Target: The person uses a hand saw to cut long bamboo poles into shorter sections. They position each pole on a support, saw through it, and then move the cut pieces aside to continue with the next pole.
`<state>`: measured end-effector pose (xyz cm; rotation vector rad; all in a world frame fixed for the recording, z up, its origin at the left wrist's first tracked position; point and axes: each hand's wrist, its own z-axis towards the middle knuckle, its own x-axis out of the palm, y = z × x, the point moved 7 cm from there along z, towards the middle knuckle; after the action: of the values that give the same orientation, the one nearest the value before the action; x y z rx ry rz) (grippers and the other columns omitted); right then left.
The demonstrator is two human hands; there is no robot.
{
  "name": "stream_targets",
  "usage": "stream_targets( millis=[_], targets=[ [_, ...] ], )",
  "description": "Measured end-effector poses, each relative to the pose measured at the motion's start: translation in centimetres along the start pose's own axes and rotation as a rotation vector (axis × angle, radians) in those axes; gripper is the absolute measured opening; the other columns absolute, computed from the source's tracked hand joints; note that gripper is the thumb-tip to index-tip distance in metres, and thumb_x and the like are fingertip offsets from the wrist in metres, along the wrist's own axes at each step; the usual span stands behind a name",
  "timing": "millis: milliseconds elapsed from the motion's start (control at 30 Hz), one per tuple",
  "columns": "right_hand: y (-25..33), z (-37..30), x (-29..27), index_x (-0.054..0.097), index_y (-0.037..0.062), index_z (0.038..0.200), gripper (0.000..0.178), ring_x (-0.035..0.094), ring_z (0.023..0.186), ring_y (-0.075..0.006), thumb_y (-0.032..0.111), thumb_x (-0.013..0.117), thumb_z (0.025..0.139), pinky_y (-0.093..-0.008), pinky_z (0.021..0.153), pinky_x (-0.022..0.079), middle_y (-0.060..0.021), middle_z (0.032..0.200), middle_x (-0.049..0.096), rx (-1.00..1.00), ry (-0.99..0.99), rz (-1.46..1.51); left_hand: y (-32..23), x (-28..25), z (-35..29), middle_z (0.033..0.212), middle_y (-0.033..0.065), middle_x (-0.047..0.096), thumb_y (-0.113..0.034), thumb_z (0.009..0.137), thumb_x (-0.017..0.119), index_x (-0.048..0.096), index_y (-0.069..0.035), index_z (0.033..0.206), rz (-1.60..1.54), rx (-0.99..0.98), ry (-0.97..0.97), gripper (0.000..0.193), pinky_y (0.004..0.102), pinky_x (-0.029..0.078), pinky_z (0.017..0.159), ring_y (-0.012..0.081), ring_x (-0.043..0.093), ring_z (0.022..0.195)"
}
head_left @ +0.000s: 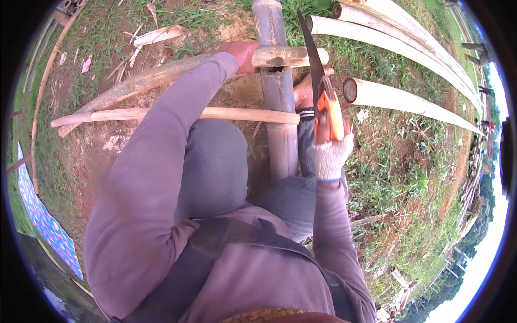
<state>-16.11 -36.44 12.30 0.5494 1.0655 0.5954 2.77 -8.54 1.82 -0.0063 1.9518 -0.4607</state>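
Observation:
A handsaw with an orange handle (332, 116) is gripped in my right hand (331, 141), which wears a white knitted glove. Its long dark blade (313, 56) points away from me and passes in front of a bamboo pole's right end; I cannot tell if it touches. My bare left hand (240, 55) is closed around that bamboo pole (145, 76). The pole lies across a thick grey bamboo post (280, 145), beside a dark notch (276, 70). Closer to me, a thinner bamboo stick (245, 114) also crosses the post.
My bare foot (305, 92) is right beside the thick bamboo, near the blade. Several long pale bamboo poles (388, 48) lie on the grass at right, one with its cut end (350, 90) close to my right hand. A patterned blue sheet (46, 215) is at far left.

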Motion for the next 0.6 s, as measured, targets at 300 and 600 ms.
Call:
stream_targets(
  millis=[300, 600],
  targets=[
    [2.3, 0.9, 0.8, 0.062, 0.0019, 0.113, 0.021, 0.073, 0.086, -0.0312, 0.017, 0.073, 0.103, -0.0402, 0.067, 0.057, -0.0213, 0.113, 0.072, -0.541, 0.073, -0.579, -0.3, 1.5, 0.2, 0.121, 0.0148, 0.078, -0.039, 0.083, 0.087, 0.057, -0.016, 0.149, 0.012, 0.014, -0.014, 0.076, 0.0503, 0.058, 0.101, 0.0376, 0.074, 0.115],
    [-0.7, -8.9, -5.8, 0.065, -0.0033, 0.117, 0.028, 0.071, 0.080, -0.0232, 0.020, 0.073, 0.103, -0.0371, 0.069, 0.059, -0.0170, 0.101, 0.073, 0.257, 0.014, 0.166, 0.0, 0.6, -0.7, 0.126, 0.0121, 0.078, -0.038, 0.084, 0.088, 0.057, -0.016, 0.150, 0.003, -0.052, 0.079, 0.076, 0.0491, 0.058, 0.103, 0.0351, 0.074, 0.119]
  ],
)
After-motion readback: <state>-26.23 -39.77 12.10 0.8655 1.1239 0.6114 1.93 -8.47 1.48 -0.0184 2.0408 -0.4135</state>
